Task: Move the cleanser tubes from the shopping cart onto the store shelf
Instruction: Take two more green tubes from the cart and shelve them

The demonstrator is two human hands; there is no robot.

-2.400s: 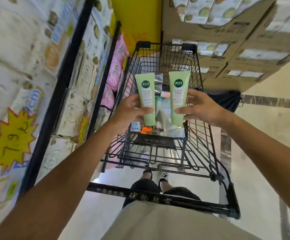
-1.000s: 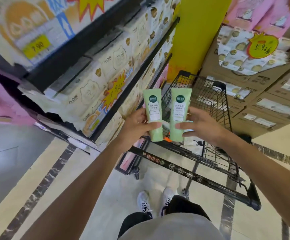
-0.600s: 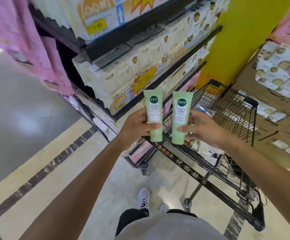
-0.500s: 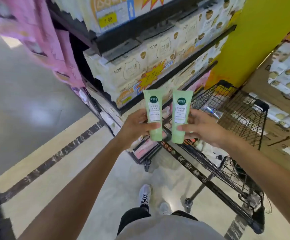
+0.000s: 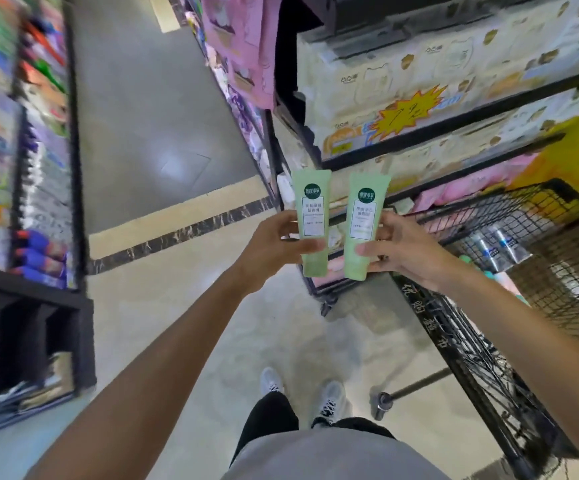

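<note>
While each hand, left hand [image 5: 274,245] and right hand [image 5: 407,252], keeps fingers clamped on a cleanser tube [image 5: 311,221] left of the shopping cart [image 5: 488,358] (upright), carry both level toward the store shelf [image 5: 454,119].

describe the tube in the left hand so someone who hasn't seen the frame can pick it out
Start at the black wire shopping cart on the right; just left of its handle, two hands hold up a pair of pale green tubes. The left hand grips the left tube, upright, cap down. The right tube tilts slightly.
</note>
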